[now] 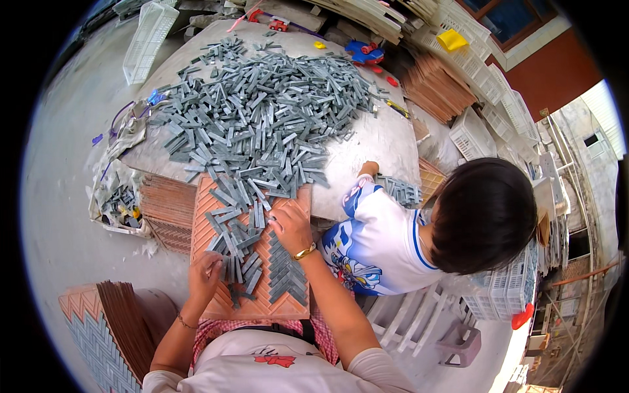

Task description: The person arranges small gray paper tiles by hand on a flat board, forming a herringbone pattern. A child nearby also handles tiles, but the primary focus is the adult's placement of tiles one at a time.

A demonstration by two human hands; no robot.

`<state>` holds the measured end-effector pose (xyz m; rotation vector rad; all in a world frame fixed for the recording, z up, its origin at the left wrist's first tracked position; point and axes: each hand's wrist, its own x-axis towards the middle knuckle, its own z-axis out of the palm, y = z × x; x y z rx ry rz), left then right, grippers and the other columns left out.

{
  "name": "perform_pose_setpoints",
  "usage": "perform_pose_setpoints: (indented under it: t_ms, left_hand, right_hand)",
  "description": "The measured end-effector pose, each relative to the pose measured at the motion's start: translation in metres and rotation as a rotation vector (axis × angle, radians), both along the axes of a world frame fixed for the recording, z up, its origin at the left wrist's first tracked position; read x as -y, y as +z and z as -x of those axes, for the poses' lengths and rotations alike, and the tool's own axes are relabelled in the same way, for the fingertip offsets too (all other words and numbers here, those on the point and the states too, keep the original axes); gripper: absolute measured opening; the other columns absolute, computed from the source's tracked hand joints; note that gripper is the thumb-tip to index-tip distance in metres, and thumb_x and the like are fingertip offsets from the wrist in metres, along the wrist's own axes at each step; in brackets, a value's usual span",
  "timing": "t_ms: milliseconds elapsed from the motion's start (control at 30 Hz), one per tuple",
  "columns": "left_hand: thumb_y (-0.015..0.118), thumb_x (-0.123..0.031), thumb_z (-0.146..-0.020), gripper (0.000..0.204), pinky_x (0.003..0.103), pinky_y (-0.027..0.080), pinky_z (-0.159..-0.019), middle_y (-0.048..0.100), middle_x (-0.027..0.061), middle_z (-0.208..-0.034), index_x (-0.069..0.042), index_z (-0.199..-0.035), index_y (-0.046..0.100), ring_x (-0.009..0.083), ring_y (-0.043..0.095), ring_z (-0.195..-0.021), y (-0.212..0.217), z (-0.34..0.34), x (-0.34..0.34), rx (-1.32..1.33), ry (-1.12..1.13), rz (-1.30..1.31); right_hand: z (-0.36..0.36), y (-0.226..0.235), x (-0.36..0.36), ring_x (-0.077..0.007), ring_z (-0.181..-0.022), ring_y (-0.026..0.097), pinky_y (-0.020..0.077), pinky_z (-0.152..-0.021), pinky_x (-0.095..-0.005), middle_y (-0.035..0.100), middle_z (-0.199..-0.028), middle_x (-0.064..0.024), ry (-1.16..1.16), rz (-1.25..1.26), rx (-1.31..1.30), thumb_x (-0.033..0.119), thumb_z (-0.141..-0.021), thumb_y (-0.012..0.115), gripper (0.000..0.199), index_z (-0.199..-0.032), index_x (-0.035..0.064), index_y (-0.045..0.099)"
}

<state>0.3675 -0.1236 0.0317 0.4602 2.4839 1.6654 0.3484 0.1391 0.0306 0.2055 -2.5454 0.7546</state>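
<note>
In front of me lies an orange tray with herringbone grooves. Grey stone strips fill grooves along its right side in a zigzag pattern. Loose strips are scattered over its middle and left. My right hand, with a gold bangle at the wrist, is above the tray's right side, fingertips pinched on a small grey strip. My left hand hovers at the tray's left edge beside loose strips, its fingers curled together; what they hold, if anything, is hidden.
A large heap of grey strips covers the pale table. Close on my right, a child reaches onto the table near more strips. Stacked orange trays stand left; tiled trays lower left. A plastic stool stands lower right.
</note>
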Motion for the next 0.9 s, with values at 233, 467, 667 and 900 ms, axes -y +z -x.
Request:
perform_pose_setpoints:
  t_ms: [233, 467, 667, 900]
  left_hand:
    - [0.058, 0.005, -0.080, 0.009, 0.029, 0.050, -0.062, 0.062, 0.0136, -0.085, 0.004, -0.088, 0.062, 0.0215, 0.062, -0.070, -0.006, -0.004, 0.017, -0.150, 0.059, -0.003]
    - [0.058, 0.007, -0.079, 0.010, 0.030, 0.049, -0.062, 0.061, 0.0124, -0.081, 0.003, -0.087, 0.062, 0.0204, 0.061, -0.066, 0.003, -0.007, 0.008, -0.096, 0.069, -0.057]
    - [0.058, 0.007, -0.078, 0.011, 0.029, 0.048, -0.062, 0.062, 0.0120, -0.079, 0.002, -0.086, 0.063, 0.0210, 0.061, -0.067, -0.012, -0.009, 0.007, -0.012, 0.046, -0.089]
    - [0.060, 0.005, -0.078, 0.009, 0.030, 0.048, -0.065, 0.063, 0.0124, -0.080, 0.001, -0.085, 0.064, 0.0217, 0.061, -0.069, -0.012, -0.010, 0.010, 0.025, 0.068, -0.065]
  right_hand:
    - [-0.009, -0.013, 0.011, -0.0263, -0.084, 0.060, 0.0494, -0.072, -0.0354, 0.061, -0.091, -0.0070, -0.103, 0.007, 0.242, 0.012, -0.068, 0.075, 0.027, -0.091, 0.0056, 0.062]
    - [-0.005, -0.007, -0.010, -0.0301, -0.080, 0.060, 0.0487, -0.069, -0.0387, 0.062, -0.083, -0.0106, -0.224, 0.045, 0.275, 0.014, -0.069, 0.075, 0.026, -0.088, 0.0037, 0.062]
    - [-0.004, -0.027, -0.010, -0.0306, -0.080, 0.059, 0.0471, -0.070, -0.0408, 0.061, -0.083, -0.0104, -0.215, -0.132, 0.138, 0.016, -0.069, 0.075, 0.018, -0.076, 0.0046, 0.062]
    - [0.001, -0.012, 0.010, -0.0304, -0.081, 0.059, 0.0471, -0.070, -0.0407, 0.062, -0.081, -0.0089, -0.226, -0.050, 0.299, 0.019, -0.067, 0.076, 0.021, -0.079, 0.0065, 0.063]
